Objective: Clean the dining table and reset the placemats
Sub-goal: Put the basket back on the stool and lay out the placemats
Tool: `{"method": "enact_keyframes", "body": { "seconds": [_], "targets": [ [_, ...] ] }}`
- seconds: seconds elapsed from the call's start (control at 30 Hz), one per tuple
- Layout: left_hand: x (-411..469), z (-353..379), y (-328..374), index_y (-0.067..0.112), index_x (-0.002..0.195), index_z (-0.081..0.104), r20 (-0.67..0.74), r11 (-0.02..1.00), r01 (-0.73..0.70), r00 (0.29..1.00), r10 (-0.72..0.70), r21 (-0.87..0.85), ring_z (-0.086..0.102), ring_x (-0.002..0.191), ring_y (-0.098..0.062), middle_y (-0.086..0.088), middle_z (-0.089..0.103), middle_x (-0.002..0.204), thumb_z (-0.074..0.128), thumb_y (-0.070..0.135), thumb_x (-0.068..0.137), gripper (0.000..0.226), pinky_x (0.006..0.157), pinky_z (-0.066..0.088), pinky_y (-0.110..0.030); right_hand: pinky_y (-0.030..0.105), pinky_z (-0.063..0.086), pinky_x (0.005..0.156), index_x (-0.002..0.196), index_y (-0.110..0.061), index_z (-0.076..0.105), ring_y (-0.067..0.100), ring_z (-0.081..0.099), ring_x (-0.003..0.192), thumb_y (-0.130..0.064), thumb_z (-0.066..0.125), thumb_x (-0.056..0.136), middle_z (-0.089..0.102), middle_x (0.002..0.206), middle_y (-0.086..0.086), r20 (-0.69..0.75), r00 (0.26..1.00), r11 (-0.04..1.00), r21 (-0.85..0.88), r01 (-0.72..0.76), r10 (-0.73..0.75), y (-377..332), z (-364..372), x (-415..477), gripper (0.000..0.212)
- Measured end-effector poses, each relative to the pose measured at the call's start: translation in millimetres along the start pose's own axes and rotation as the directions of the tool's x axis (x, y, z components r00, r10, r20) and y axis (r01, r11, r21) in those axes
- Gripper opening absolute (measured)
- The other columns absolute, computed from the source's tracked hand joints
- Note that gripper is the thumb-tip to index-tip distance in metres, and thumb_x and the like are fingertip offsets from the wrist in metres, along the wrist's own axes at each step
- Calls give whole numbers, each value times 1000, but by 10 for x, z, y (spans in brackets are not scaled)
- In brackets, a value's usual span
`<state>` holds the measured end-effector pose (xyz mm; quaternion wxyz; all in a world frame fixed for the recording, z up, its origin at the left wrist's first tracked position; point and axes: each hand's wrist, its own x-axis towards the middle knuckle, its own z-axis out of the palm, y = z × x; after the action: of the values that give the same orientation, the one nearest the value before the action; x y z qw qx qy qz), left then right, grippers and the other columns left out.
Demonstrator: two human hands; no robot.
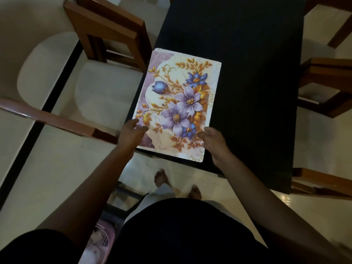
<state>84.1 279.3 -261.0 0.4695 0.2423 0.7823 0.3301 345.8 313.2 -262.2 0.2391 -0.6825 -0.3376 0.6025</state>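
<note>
Rectangular floral placemat gripped: left hand, right hand.

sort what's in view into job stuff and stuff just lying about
For the job: rectangular floral placemat with purple and blue flowers, gripped at its edges by left hand and right hand; black rectangular dining table.
Lying about: brown wooden chairs; pink object on the floor.

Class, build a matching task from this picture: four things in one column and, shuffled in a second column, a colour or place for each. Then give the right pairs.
Column one:
1. placemat
2. table
3. chair seat
4. right hand

Column two:
A. pale cream
B. at the placemat's near right edge
C. black
D. purple and blue flowers with gold leaves

Pairs: 1-D, 2-C, 3-A, 4-B.
</note>
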Motion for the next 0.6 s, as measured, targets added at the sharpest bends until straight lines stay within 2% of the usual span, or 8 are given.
{"method": "enact_keyframes", "body": {
  "seconds": [0.1,0.2,0.27,0.33,0.43,0.47,0.53,0.6],
  "targets": [
    [58,-39,-4,11,153,51,13,999,16,1000,-17,48,61,130,-31,-14,58,148,71,20,99,59,103,56,-44,29,53,75,123,-12,63,6,62,83,-11,64,99,63,96,-7,-60,998,1000,-18,-1,0,37,39,52,24],
    [110,-49,-41,11,153,50,11,997,21,1000,-22,71,60,130,-31,-13,58,146,69,19,101,56,96,56,-40,37,54,89,126,-8,64,7,60,85,-12,67,98,61,96,-7,-87,995,999,-13,-40,39,43,33,134,28],
    [142,-46,-47,11,153,51,16,997,39,999,-40,62,60,130,-31,-13,58,145,70,19,100,57,100,56,-43,38,55,92,132,-7,61,14,65,95,-15,72,95,65,112,3,-86,993,997,11,-79,79,15,27,176,39],
    [183,-47,-46,11,153,51,35,996,61,997,-63,63,60,130,-31,-13,59,144,72,20,99,59,105,55,-47,34,56,86,142,-8,56,20,66,106,-17,75,93,65,124,8,-82,991,994,22,-107,108,10,12,214,53],
    [223,-52,14,12,153,50,82,995,100,991,-102,18,62,129,-33,-12,61,143,73,21,98,61,104,56,-51,29,53,71,126,-11,63,19,71,95,-14,75,94,71,113,6,-66,996,998,22,-59,61,14,4,223,35],
    [258,-65,15,12,153,49,89,994,111,990,-111,4,64,127,-33,-12,62,142,73,22,98,62,102,58,-49,33,56,72,120,-11,67,23,74,95,-14,75,93,74,112,8,-54,997,999,26,-47,49,14,18,220,28],
    [295,-89,34,13,152,50,101,992,128,987,-127,-7,66,122,-31,-11,64,139,75,23,97,61,98,60,-46,43,63,84,112,-12,74,28,77,99,-14,76,93,78,110,10,-13,1000,999,38,11,-11,14,60,181,19],
    [308,-123,24,14,146,56,89,995,104,991,-104,1,69,117,-30,-9,67,134,76,26,96,56,94,62,-45,47,63,88,108,-13,77,30,77,99,-9,75,94,80,106,9,-7,997,996,50,76,-76,7,97,129,14]
  ]
}}
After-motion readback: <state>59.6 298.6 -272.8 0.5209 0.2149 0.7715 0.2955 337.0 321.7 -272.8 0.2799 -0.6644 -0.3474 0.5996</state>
